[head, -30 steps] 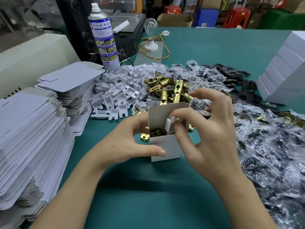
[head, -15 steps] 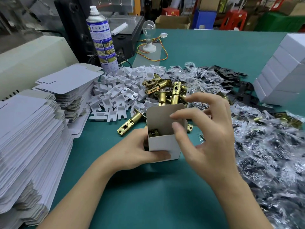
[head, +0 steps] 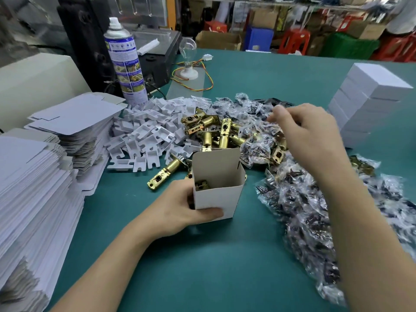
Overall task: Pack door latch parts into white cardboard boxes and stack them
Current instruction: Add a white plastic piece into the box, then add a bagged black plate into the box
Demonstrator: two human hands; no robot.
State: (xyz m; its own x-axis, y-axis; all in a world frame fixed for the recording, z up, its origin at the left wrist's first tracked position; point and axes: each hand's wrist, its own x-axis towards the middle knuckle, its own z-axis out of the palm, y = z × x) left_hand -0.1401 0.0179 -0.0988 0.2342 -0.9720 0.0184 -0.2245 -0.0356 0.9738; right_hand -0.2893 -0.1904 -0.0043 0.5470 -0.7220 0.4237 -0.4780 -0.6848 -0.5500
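A small white cardboard box (head: 219, 194) stands upright and open-topped on the green table (head: 202, 266), with a brass part visible inside. My left hand (head: 180, 209) grips its lower left side, thumb across the front. My right hand (head: 308, 134) hovers over the clear plastic bags of small parts (head: 299, 199) behind and right of the box, fingers curled down; whether it holds a bag is hidden. Brass door latches (head: 209, 131) lie heaped just behind the box. White plastic inserts (head: 146, 131) are piled to their left.
Flat unfolded box blanks (head: 33, 188) are stacked high on the left. A stack of closed white boxes (head: 369, 102) stands at the right. A spray can (head: 126, 61), a light bulb (head: 188, 52) with wires and a black machine sit at the back.
My right hand has left the box top and moved back and right over the plastic bags. The white insert it held is gone from view. My left hand still holds the box.
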